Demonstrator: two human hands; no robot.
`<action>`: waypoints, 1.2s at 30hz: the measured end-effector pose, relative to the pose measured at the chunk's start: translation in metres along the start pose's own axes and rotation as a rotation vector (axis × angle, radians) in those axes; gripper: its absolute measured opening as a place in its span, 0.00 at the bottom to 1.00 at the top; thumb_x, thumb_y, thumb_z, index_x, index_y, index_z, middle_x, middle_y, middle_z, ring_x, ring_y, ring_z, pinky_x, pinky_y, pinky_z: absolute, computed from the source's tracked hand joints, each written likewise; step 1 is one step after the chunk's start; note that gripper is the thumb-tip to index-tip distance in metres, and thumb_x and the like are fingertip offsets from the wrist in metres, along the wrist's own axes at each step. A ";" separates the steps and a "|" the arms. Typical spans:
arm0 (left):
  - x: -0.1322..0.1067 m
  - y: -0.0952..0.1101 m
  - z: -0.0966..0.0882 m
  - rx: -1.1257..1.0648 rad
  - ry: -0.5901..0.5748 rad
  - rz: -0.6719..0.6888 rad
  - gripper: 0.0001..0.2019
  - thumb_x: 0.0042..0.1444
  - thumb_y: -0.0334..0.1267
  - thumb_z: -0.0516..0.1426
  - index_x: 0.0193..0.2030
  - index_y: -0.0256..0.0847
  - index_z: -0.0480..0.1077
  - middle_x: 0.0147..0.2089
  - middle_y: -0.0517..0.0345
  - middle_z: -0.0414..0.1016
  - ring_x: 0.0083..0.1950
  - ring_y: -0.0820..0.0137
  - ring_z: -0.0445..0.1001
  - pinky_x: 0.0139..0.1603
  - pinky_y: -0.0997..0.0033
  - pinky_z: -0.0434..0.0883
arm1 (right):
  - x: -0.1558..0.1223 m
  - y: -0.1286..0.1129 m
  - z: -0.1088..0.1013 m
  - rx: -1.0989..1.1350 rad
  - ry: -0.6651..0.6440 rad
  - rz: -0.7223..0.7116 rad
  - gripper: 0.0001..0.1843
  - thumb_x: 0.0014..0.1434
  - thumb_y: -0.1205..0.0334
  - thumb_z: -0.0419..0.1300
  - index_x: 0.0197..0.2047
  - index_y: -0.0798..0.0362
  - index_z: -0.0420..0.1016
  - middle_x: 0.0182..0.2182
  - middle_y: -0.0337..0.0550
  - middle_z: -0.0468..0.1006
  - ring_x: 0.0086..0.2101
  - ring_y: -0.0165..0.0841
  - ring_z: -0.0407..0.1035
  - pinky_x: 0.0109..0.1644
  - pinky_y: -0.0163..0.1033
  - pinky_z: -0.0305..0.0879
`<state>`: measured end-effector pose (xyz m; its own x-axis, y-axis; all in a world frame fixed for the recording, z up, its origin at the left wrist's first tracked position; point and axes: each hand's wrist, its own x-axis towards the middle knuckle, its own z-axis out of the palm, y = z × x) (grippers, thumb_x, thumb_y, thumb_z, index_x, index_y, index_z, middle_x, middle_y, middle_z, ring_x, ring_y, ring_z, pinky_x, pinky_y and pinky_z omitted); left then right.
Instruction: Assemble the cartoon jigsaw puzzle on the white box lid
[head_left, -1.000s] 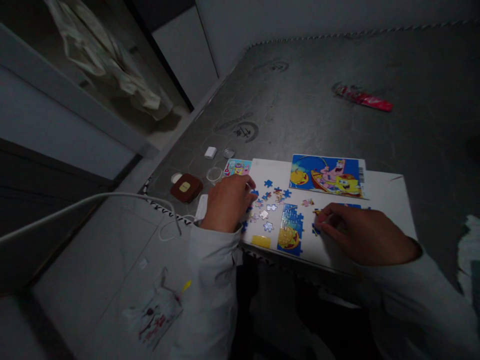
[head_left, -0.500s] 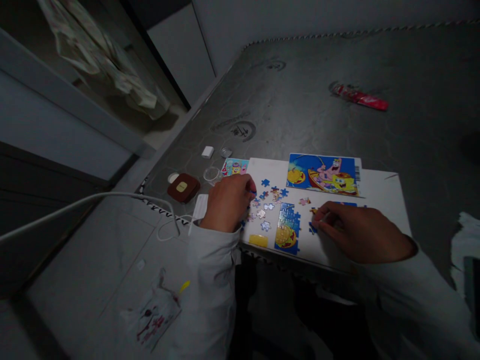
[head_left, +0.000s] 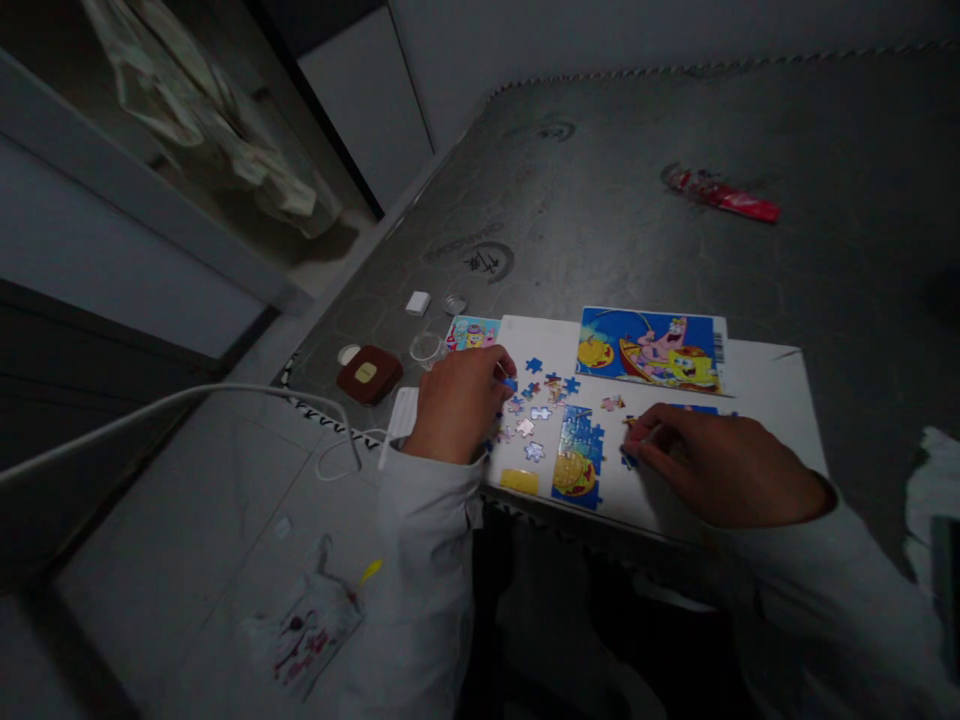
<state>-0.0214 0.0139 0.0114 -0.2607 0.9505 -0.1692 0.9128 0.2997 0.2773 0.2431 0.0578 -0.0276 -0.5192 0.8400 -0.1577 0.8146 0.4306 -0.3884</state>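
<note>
A white board (head_left: 757,385) lies on a dark grey surface and carries a jigsaw puzzle. A cartoon reference picture (head_left: 651,349) sits at its far edge. An assembled blue-and-yellow section (head_left: 579,456) lies near the front edge, with several loose pieces (head_left: 534,400) to its left. My left hand (head_left: 456,402) rests curled over the loose pieces at the board's left edge, fingertips on a blue piece. My right hand (head_left: 720,464) lies right of the assembled section, its fingers pinched on small puzzle pieces (head_left: 628,440).
A brown square object (head_left: 367,373), a clear round lid (head_left: 427,347), a small white block (head_left: 418,302) and a small picture card (head_left: 472,332) lie left of the board. A red wrapper (head_left: 724,194) lies far back. A white cable (head_left: 187,402) crosses at left.
Both hands stay in nearly the same place. The fingers of each shift only slightly over the pieces, and the view has drifted a little.
</note>
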 end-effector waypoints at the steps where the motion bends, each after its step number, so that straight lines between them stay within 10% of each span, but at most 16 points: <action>1: 0.000 0.000 0.000 0.002 0.005 0.001 0.11 0.58 0.34 0.64 0.47 0.49 0.78 0.49 0.60 0.83 0.51 0.59 0.78 0.50 0.59 0.72 | 0.000 0.001 0.000 -0.002 -0.038 -0.001 0.07 0.62 0.53 0.60 0.37 0.44 0.78 0.29 0.39 0.83 0.26 0.38 0.74 0.28 0.42 0.60; 18: -0.004 0.007 -0.002 -0.009 0.048 0.080 0.08 0.64 0.38 0.59 0.47 0.47 0.79 0.48 0.57 0.84 0.50 0.59 0.79 0.51 0.61 0.72 | 0.002 0.004 -0.001 0.030 -0.068 -0.053 0.09 0.62 0.54 0.58 0.38 0.46 0.78 0.29 0.40 0.83 0.26 0.37 0.74 0.29 0.40 0.59; 26: -0.010 0.039 0.009 -0.294 -0.121 0.346 0.11 0.64 0.35 0.59 0.52 0.49 0.76 0.46 0.61 0.84 0.48 0.66 0.80 0.51 0.65 0.71 | 0.005 -0.013 -0.007 0.108 0.037 -0.065 0.11 0.63 0.54 0.57 0.41 0.47 0.79 0.29 0.41 0.83 0.27 0.36 0.74 0.31 0.39 0.60; 36: -0.011 0.045 0.013 -0.256 -0.164 0.315 0.11 0.63 0.37 0.61 0.51 0.50 0.77 0.43 0.60 0.84 0.45 0.66 0.79 0.47 0.66 0.70 | 0.009 -0.017 -0.001 0.125 0.083 -0.079 0.14 0.64 0.55 0.56 0.39 0.48 0.82 0.29 0.42 0.83 0.27 0.35 0.73 0.31 0.38 0.59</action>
<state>0.0268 0.0163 0.0132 0.0900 0.9794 -0.1810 0.8273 0.0277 0.5610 0.2246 0.0585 -0.0217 -0.5526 0.8320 -0.0486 0.7312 0.4560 -0.5074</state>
